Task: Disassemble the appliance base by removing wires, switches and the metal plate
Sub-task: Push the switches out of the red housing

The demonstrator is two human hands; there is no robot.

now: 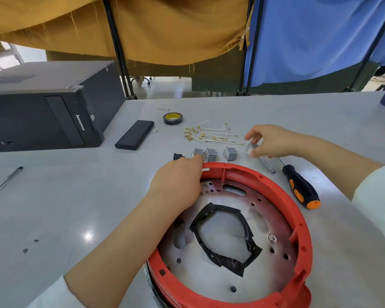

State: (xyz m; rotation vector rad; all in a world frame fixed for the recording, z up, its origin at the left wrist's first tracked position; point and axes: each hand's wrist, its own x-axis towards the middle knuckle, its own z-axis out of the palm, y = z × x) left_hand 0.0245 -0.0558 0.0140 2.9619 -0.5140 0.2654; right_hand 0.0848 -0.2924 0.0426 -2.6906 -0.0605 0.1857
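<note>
Switch step closing: wires (211,133) and three switches (210,154) lie on bench (53,196) beyond red base (282,190), right hand (273,141) pinching a fourth switch (251,148), left hand (178,183) curled on base rim; next, likely unscrewing metal plate (265,218).

Grey bench (53,196) carrying non-task items. Left of the grip: black computer tower (42,112), flat black case (135,134) and a metal rod (3,184). Beyond the grip: 1 roll of black tape (172,118). Background: mustard curtain (165,27) and blue curtain (309,36).
</note>
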